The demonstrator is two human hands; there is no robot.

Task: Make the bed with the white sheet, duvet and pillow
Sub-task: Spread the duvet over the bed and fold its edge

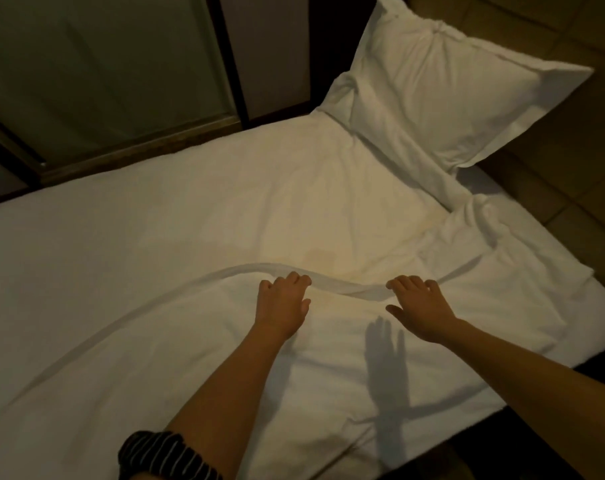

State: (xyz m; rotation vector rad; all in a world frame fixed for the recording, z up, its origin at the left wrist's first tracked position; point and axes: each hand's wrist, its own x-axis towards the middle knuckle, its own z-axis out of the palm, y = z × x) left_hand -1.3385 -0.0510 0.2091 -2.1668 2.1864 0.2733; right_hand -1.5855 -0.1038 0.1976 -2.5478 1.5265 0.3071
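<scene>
A white duvet [329, 368] covers the near half of the bed, its folded edge running in a curve from the lower left to the right. My left hand [283, 303] lies at that edge with the fingertips curled over the fold. My right hand [420, 306] hovers just above the duvet with straight spread fingers, casting a shadow below it. Beyond the edge the white sheet [190, 209] lies flat. A white pillow [443, 95] leans at the head of the bed, upper right.
A dark-framed glass panel [96, 74] runs along the far side of the bed. A padded brown headboard wall [571, 174] stands at the right. The dark floor [523, 441] shows at the near right corner of the mattress.
</scene>
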